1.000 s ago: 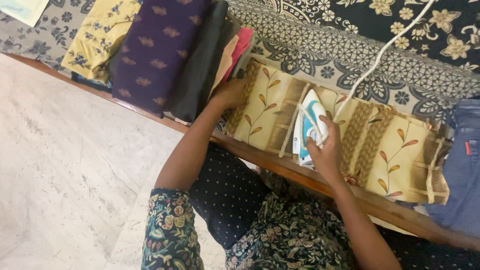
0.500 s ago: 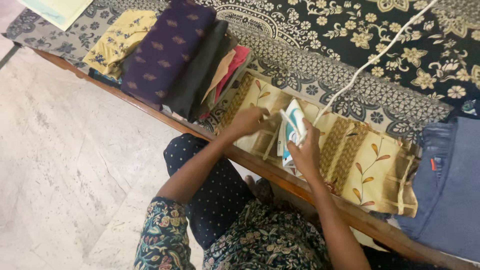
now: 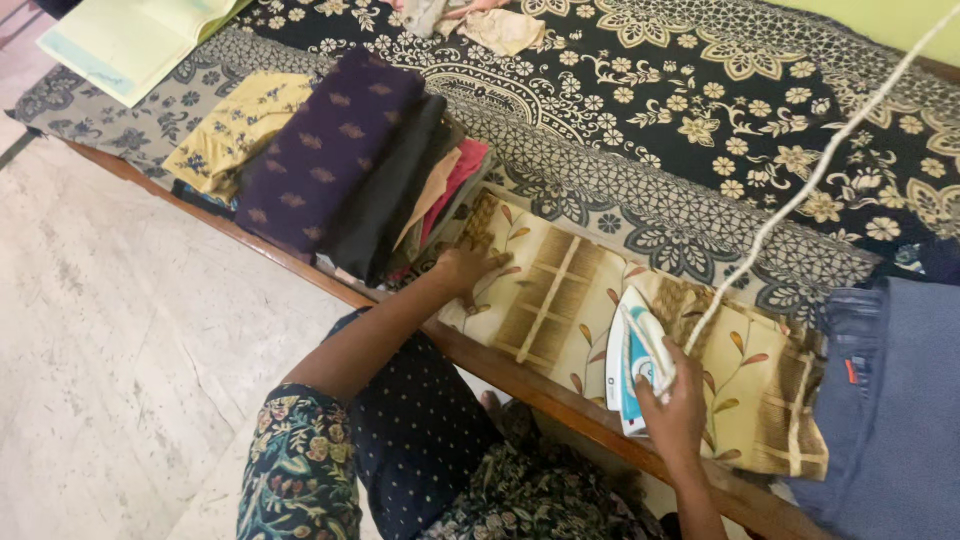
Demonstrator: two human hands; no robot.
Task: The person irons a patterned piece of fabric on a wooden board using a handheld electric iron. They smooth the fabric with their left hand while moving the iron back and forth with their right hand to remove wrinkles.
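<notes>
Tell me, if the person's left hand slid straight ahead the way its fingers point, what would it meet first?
The left hand lies flat on the cream leaf-print cloth, fingers pointing right along it. It would probably cross more of that cloth first, then reach the blue and white iron held by the right hand; depth is uncertain.

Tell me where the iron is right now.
In the head view, the white and teal iron sits lower right on the cream leaf-patterned cloth, under the right hand, near the bed's wooden edge.
</notes>
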